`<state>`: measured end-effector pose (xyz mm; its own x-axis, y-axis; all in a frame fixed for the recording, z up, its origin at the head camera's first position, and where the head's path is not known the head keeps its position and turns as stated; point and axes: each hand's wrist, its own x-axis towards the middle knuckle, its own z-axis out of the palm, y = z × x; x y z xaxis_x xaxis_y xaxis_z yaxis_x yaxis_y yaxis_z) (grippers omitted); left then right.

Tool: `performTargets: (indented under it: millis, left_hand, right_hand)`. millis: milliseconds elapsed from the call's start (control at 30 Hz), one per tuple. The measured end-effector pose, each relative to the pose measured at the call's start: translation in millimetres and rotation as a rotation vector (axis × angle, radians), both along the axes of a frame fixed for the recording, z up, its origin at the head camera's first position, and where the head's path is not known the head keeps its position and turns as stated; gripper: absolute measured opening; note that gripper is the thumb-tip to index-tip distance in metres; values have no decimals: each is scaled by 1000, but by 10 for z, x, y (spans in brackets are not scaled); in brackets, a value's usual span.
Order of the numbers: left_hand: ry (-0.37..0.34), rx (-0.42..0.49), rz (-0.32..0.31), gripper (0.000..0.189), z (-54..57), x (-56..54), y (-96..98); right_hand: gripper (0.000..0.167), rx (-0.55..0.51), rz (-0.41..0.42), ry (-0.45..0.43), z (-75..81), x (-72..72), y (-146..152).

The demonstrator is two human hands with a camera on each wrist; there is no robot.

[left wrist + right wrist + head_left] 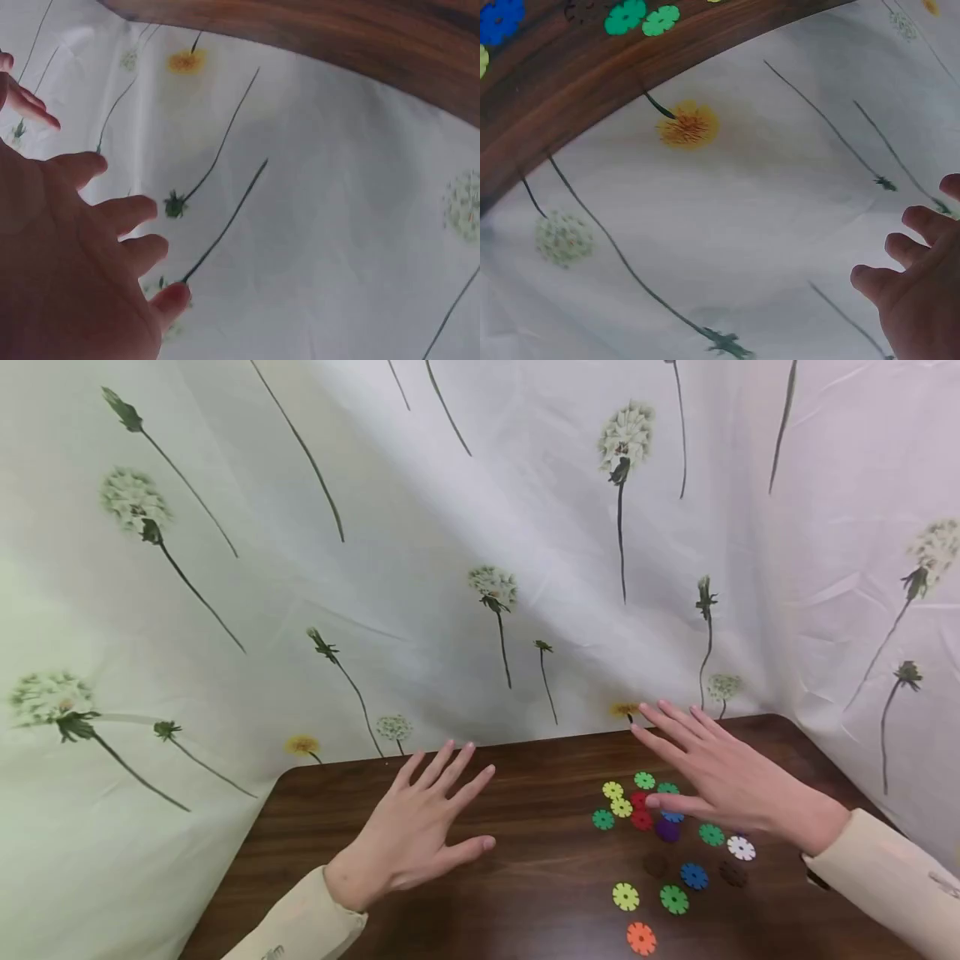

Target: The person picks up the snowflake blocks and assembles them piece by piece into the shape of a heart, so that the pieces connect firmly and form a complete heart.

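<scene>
Both hands hang above a dark wooden table with fingers spread, holding nothing. My left hand (412,831) is over the table's left half; the left wrist view shows its palm and fingers (127,217) against the cloth. My right hand (720,772) is above the right side, its thumb hiding part of a cluster of notched plastic discs. Among these flat discs are an orange one (641,937), a white one (741,847), a blue one (693,876), a purple one (667,831), a red one (641,820) and several green and yellow ones.
The wooden table (525,827) has rounded back corners. Behind and beside it hangs a white cloth (420,610) printed with dandelions. Two brown discs, one of them (732,873) near the right sleeve, blend into the wood. A dark object sits under the right cuff, mostly hidden.
</scene>
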<state>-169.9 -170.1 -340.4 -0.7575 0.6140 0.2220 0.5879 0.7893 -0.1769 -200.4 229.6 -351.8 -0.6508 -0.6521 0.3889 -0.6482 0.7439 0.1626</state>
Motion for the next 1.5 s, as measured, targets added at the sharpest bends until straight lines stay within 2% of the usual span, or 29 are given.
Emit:
performTargets:
  millis: [100, 200, 300, 433, 533, 633, 767, 900, 1033, 1267, 1500]
  left_hand:
    - [-28, 11, 2, 72, -109, -39, 61]
    - [-82, 33, 7, 72, -241, -80, 133]
    - [-213, 94, 11, 73, -356, -132, 213]
    - [-467, 268, 3, 67, -450, -209, 344]
    - [-600, 449, -3, 53, -519, -284, 468]
    - [-695, 610, -5, 41, -600, -359, 602]
    - [-793, 677, 0, 38, -735, -420, 781]
    - [-829, 633, -7, 33, -890, -436, 971]
    - [-826, 533, -37, 29, -1009, -419, 1149]
    - [-774, 401, -63, 39, -1076, -363, 1359]
    - [-733, 309, -104, 35, -1124, -319, 1497]
  right_hand:
    - [81, -59, -21, -59, -64, -64, 24]
    - [80, -132, -56, -155, -136, -118, 66]
    - [75, -212, -78, -227, -238, -172, 119]
    - [65, -307, -96, -288, -434, -254, 202]
    - [59, -357, -122, -355, -583, -298, 273]
    - [55, -379, -145, -429, -718, -314, 341]
    - [46, -344, -142, -500, -874, -328, 403]
    - [39, -307, -143, -574, -994, -343, 420]
    - [34, -281, -167, -638, -1089, -344, 402]
    - [30, -246, -179, -632, -1181, -349, 361]
    - [31, -238, -156, -637, -1201, -355, 344]
